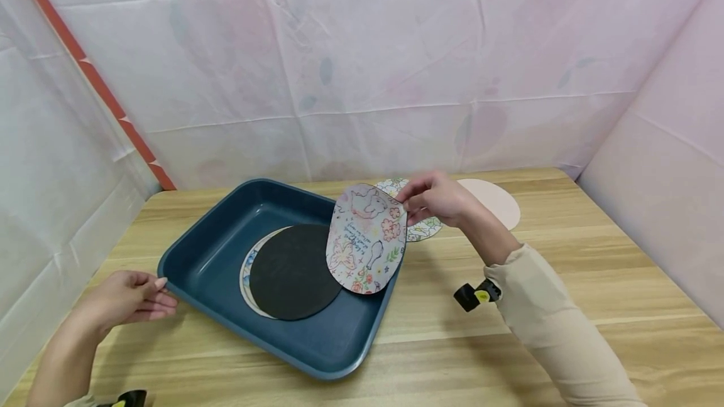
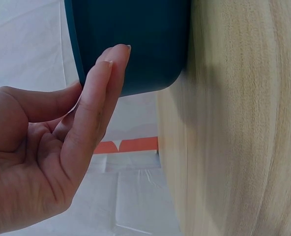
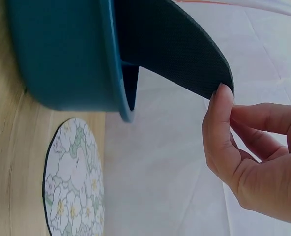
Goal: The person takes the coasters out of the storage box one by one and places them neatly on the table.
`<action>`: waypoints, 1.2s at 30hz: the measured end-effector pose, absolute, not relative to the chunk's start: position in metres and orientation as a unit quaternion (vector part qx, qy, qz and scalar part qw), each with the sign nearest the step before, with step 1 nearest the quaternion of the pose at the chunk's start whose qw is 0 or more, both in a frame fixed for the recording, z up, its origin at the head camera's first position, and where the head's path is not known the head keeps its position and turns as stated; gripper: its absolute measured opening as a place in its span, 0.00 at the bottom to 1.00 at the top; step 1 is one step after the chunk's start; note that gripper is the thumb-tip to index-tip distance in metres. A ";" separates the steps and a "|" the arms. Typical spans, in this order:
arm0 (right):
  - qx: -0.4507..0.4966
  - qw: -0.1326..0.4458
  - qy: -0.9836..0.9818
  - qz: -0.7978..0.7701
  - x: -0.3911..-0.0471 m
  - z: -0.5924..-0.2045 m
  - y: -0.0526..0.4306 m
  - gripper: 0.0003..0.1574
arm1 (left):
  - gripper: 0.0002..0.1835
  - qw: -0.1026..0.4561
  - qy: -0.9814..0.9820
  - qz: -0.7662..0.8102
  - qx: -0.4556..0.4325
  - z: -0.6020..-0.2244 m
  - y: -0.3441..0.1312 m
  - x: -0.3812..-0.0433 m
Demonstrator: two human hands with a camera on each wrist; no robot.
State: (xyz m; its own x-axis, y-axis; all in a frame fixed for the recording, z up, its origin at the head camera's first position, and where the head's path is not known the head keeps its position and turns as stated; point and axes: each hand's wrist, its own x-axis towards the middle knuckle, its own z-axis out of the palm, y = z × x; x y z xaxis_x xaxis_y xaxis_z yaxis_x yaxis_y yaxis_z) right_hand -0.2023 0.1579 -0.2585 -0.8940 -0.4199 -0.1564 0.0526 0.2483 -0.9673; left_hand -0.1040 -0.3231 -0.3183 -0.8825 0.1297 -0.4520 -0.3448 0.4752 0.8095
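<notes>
A deep blue rectangular tub (image 1: 215,269) sits at an angle on the table. My left hand (image 1: 132,299) holds its left corner, thumb at the rim and fingers along the outer wall, as the left wrist view shows. Between thumb and fingers, my right hand (image 1: 438,198) pinches the edge of a thin mouse pad (image 1: 366,237) printed with animals and flowers. This pad is tilted over the tub's right side, and its dark textured underside shows in the right wrist view. Inside the tub a black round pad (image 1: 294,275) partly covers a pale-rimmed round pad (image 1: 246,278).
Behind the right hand, a flower-printed round pad (image 1: 424,229) lies on the wooden table (image 1: 452,357). Beside it is a plain pale pink round pad (image 1: 498,203). Pale patterned cloth (image 1: 362,68) hangs behind the table and at both sides, with a red strip at the left.
</notes>
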 end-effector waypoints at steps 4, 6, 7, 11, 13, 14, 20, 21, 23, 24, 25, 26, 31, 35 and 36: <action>-0.120 0.190 0.766 -0.603 -0.202 -0.259 0.165 0.13 | 0.17 0.232 0.827 0.508 -0.065 -0.319 -0.323 -0.104; -0.120 0.187 0.765 -0.604 -0.202 -0.259 0.169 0.14 | 0.17 0.233 0.827 0.508 -0.065 -0.319 -0.323 -0.104; -0.121 0.184 0.766 -0.604 -0.202 -0.258 0.171 0.14 | 0.17 0.233 0.827 0.508 -0.065 -0.319 -0.323 -0.104; -0.126 0.171 0.771 -0.600 -0.202 -0.255 0.179 0.14 | 0.17 0.233 0.827 0.506 -0.065 -0.318 -0.323 -0.104; -0.128 0.163 0.775 -0.597 -0.201 -0.254 0.184 0.14 | 0.17 0.233 0.828 0.506 -0.065 -0.318 -0.322 -0.105; -0.128 0.160 0.777 -0.595 -0.202 -0.253 0.187 0.14 | 0.17 0.234 0.828 0.505 -0.065 -0.318 -0.322 -0.105; -0.116 0.155 0.781 -0.594 -0.203 -0.252 0.200 0.14 | 0.18 0.232 0.828 0.506 -0.065 -0.318 -0.322 -0.105; -0.115 0.155 0.782 -0.593 -0.203 -0.252 0.202 0.14 | 0.18 0.231 0.829 0.506 -0.064 -0.318 -0.322 -0.105; -0.113 0.152 0.784 -0.591 -0.203 -0.251 0.207 0.14 | 0.18 0.232 0.828 0.506 -0.064 -0.318 -0.322 -0.105; -0.112 0.152 0.784 -0.591 -0.203 -0.250 0.209 0.14 | 0.18 0.232 0.828 0.506 -0.063 -0.318 -0.321 -0.106; -0.112 0.151 0.785 -0.591 -0.203 -0.249 0.211 0.14 | 0.18 0.232 0.828 0.506 -0.062 -0.318 -0.321 -0.106; -0.111 0.150 0.785 -0.590 -0.202 -0.247 0.213 0.14 | 0.18 0.232 0.828 0.506 -0.062 -0.318 -0.321 -0.106; -0.112 0.147 0.776 -0.602 -0.203 -0.242 0.225 0.11 | 0.18 0.232 0.829 0.506 -0.062 -0.318 -0.320 -0.107; -0.111 0.145 0.762 -0.621 -0.204 -0.240 0.237 0.11 | 0.18 0.232 0.829 0.504 -0.066 -0.317 -0.320 -0.107; -0.111 0.146 0.758 -0.626 -0.204 -0.239 0.240 0.12 | 0.18 0.233 0.829 0.504 -0.067 -0.317 -0.320 -0.107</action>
